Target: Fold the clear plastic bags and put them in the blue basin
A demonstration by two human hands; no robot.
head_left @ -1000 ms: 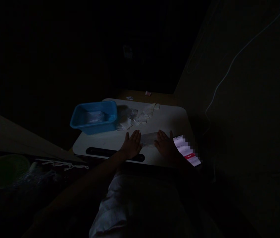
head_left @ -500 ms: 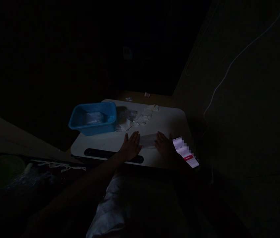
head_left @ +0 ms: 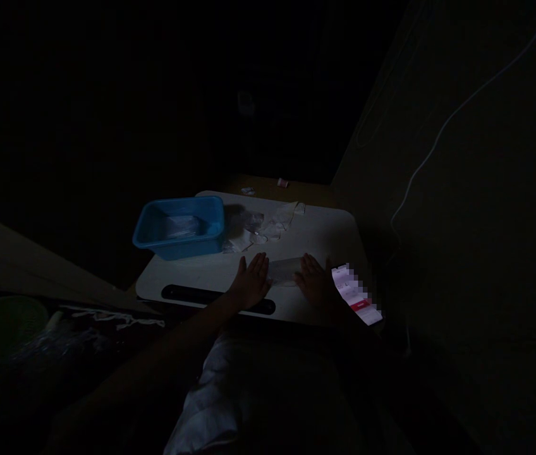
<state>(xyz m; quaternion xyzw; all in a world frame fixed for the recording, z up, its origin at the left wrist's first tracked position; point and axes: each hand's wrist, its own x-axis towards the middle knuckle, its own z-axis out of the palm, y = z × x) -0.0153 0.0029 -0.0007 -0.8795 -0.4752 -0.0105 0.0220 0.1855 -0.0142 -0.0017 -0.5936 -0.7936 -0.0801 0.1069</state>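
A flat, see-through plastic piece, perhaps a bag [head_left: 284, 272], lies on the small white table [head_left: 201, 268]. My left hand [head_left: 251, 280] rests flat at its left end, fingers stretched out. At the right end my right hand [head_left: 314, 278] lies flat too, its thumb apart from the fingers. Both palms face down, and the plastic shows between them. Just right of my right hand is a phone [head_left: 357, 296] with a lit screen, partly blurred out. The room is very dark, so fine detail is hard to make out.
A blue basin [head_left: 177, 248] holding clear plastic stands at the table's left. Crumpled plastic wrappers [head_left: 261, 230] lie beside it. A black slot [head_left: 196, 294] runs along the near edge. A green basket [head_left: 2, 328] sits lower left; a white cable [head_left: 438, 136] hangs at right.
Both hands stay flat in nearly the same spots on the plastic. The whole view has shifted very slightly.
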